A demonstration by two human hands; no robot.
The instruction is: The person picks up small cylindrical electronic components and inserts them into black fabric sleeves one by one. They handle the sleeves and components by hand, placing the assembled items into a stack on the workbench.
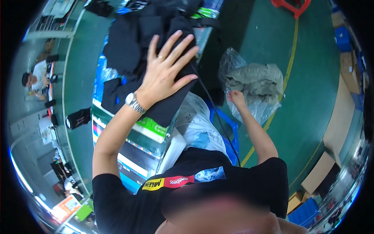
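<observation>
Pressing flat on a pile of black garments [128,43], the left hand [165,76] lies spread, fingers wide apart and palm down, on a dark piece of cloth that drapes over the near edge of the tabletop [134,150]. A metal wristwatch [134,103] sits on that wrist and a ring shows on 1 finger. The right hand [235,97] reaches out and down to the person's right, closed on the rim of a clear plastic bag [253,107] that holds a crumpled grey-green garment [255,80]; the bag rests over the green floor [307,78], just beside a blue crate [231,134]. The 2 hands are well apart.

As a judgement, the step in hand looks like sorting clothing: 1 hand steadies or smooths the black stack while the other draws the bagged garment closer. The next move would call for a firm pinch on the thin plastic, a lift clear of the crate, and care with the black cable [214,113] that runs down between the tabletop and the bag, which could snag. Whether the right fingers hold the plastic alone or the cloth within it cannot be told.

More clear bags [196,124] are heaped against the person's black shirt [187,187]. Across the room at left, another person [37,80] sits at a workbench.
</observation>
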